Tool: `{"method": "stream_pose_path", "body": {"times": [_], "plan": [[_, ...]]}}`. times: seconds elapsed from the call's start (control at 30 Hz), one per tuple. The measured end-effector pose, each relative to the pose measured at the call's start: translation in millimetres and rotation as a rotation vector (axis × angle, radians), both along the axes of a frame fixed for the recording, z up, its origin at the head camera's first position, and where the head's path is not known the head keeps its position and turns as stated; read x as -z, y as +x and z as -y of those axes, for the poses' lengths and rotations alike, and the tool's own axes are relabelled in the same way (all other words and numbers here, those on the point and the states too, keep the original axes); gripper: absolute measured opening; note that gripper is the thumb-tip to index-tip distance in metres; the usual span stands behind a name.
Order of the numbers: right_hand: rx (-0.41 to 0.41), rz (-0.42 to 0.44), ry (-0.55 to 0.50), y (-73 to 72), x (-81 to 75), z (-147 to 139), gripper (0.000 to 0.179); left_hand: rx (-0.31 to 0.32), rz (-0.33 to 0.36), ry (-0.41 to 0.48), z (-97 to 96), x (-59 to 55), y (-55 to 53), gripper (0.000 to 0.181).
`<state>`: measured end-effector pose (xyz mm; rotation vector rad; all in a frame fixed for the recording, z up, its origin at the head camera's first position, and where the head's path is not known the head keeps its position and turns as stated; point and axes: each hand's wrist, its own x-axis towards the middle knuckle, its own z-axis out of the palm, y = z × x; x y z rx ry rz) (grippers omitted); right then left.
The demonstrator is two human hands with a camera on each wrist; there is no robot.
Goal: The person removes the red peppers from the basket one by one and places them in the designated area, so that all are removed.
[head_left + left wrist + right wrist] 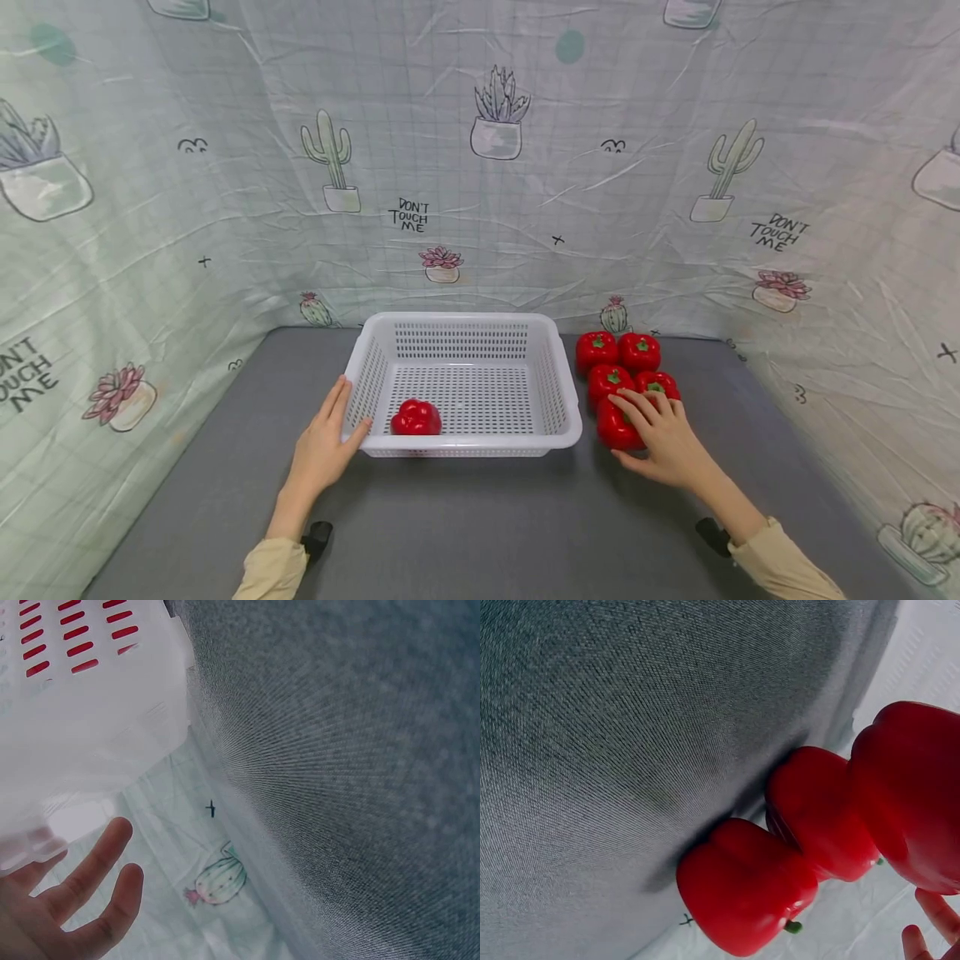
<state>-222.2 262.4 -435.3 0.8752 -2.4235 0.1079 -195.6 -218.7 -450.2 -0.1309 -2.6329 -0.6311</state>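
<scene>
At the left front corner of a white plastic basket point(480, 442), my left hand point(322, 446) rests on the rim, its fingers extended. In the left wrist view two fingers point(97, 862) stand free under the basket's edge. One red bell pepper point(417, 417) lies in the basket near its front wall. To the right of the basket, my right hand point(670, 440) holds the nearest red bell pepper point(617, 427) of a group, fingers over its top and thumb at its front. The right wrist view shows fingertips point(934, 907) touching that pepper point(915, 795).
Behind the held pepper several more red bell peppers point(597, 353) stand close together with green stems up. All is on a grey cloth-covered table point(480, 533). A cactus-printed curtain point(480, 225) encloses the back and sides.
</scene>
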Motion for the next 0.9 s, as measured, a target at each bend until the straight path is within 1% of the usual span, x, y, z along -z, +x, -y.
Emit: {"method": "stream_pose_path", "body": {"times": [0.23,0.5,0.9], "plan": [[0.015,0.028,0.02,-1.9,6.7,2,0.083,0.0,-0.025,-0.002,0.5,1.6,-1.2,0.067],[0.005,0.049,0.039,-3.2,12.7,4,0.082,-0.007,0.001,0.004,-0.9,0.2,-1.2,0.068],[0.023,0.08,0.067,-3.8,18.2,3,0.079,-0.009,0.012,0.003,-0.5,0.7,-1.4,0.068]]}}
